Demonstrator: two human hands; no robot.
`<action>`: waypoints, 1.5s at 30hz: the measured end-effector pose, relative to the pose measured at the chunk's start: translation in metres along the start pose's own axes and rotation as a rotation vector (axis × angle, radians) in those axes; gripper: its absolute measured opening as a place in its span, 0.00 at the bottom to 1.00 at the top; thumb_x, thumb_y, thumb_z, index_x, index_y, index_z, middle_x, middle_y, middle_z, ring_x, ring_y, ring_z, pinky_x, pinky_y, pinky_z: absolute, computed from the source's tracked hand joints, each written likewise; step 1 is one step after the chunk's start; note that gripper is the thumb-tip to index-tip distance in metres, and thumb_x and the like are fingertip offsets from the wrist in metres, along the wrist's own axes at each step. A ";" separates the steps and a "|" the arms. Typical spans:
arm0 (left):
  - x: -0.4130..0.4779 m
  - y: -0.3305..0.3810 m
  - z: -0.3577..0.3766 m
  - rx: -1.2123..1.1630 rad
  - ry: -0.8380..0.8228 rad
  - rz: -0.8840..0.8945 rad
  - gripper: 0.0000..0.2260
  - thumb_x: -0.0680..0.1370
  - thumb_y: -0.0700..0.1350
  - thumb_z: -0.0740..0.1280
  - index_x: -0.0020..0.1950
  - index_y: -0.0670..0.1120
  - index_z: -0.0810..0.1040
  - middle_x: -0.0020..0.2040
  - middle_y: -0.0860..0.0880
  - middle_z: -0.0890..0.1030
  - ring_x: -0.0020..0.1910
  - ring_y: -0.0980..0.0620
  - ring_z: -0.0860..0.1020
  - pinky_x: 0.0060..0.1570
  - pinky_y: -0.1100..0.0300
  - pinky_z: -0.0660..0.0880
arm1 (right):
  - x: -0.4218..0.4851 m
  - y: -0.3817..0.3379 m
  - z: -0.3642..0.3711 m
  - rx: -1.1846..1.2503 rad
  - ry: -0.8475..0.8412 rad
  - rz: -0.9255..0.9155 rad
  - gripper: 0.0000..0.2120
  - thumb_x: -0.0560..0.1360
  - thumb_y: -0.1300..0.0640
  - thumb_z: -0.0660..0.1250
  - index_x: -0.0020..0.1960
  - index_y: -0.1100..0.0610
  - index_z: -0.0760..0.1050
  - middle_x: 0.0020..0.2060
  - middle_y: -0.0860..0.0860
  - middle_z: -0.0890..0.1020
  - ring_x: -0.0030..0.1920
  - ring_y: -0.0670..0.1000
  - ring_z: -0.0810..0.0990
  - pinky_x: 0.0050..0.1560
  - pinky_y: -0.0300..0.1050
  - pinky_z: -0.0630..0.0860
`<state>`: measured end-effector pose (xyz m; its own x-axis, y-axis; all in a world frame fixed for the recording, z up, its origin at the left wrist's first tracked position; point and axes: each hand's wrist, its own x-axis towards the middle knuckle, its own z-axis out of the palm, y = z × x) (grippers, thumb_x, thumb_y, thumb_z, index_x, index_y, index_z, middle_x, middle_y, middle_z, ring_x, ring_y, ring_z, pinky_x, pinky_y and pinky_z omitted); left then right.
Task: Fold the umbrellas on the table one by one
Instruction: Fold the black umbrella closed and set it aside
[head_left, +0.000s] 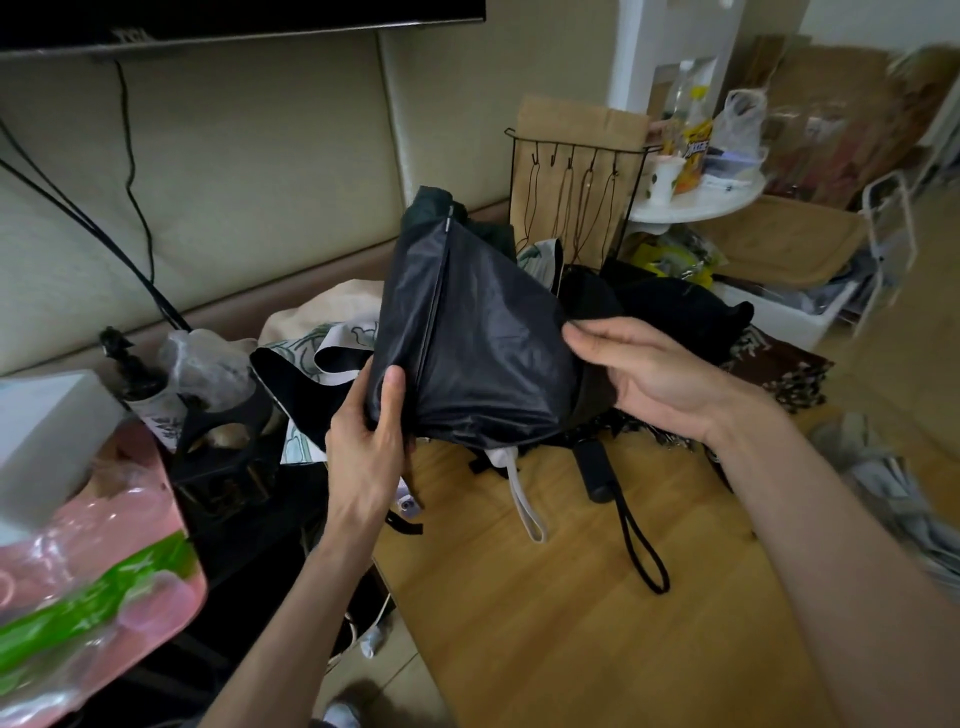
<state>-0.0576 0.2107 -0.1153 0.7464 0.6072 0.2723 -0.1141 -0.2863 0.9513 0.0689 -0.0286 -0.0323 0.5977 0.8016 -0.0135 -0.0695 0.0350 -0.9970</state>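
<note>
While your left hand (366, 441) grips black umbrella (478, 338) low and right hand (641, 374) pinches right flap, smooth each panel flat, wrap one way

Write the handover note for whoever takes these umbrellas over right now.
Left hand: grip on the lower left edge of the black umbrella, thumb in front.
Right hand: pinches its right side.
It is held above the table, cloth loose, not rolled.
Done: no folded umbrella in sight.
Left: finish it, then the black-handled umbrella on the table and the patterned umbrella behind.
</note>
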 end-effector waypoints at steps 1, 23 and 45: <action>0.001 -0.001 -0.001 0.004 -0.010 0.004 0.27 0.82 0.69 0.61 0.75 0.55 0.76 0.46 0.47 0.86 0.46 0.42 0.85 0.47 0.43 0.83 | -0.001 0.001 0.000 -0.091 -0.003 0.006 0.19 0.78 0.52 0.69 0.67 0.59 0.80 0.63 0.53 0.85 0.66 0.53 0.83 0.64 0.47 0.80; 0.004 -0.008 -0.006 -0.035 -0.002 0.006 0.30 0.80 0.73 0.61 0.77 0.57 0.74 0.59 0.44 0.85 0.61 0.37 0.82 0.61 0.35 0.80 | 0.000 0.007 0.009 -0.423 -0.165 0.018 0.17 0.78 0.65 0.72 0.67 0.63 0.80 0.63 0.53 0.85 0.67 0.51 0.82 0.70 0.46 0.77; 0.004 -0.010 0.005 -0.068 0.133 -0.009 0.26 0.82 0.68 0.62 0.77 0.58 0.72 0.40 0.55 0.81 0.32 0.52 0.78 0.36 0.52 0.77 | -0.001 0.073 0.057 -0.760 0.743 -0.311 0.26 0.69 0.44 0.81 0.58 0.49 0.69 0.53 0.43 0.71 0.51 0.43 0.75 0.50 0.31 0.71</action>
<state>-0.0502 0.2125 -0.1249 0.6543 0.7039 0.2763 -0.1551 -0.2326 0.9601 0.0183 0.0072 -0.1006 0.8523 0.2548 0.4568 0.5230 -0.4074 -0.7487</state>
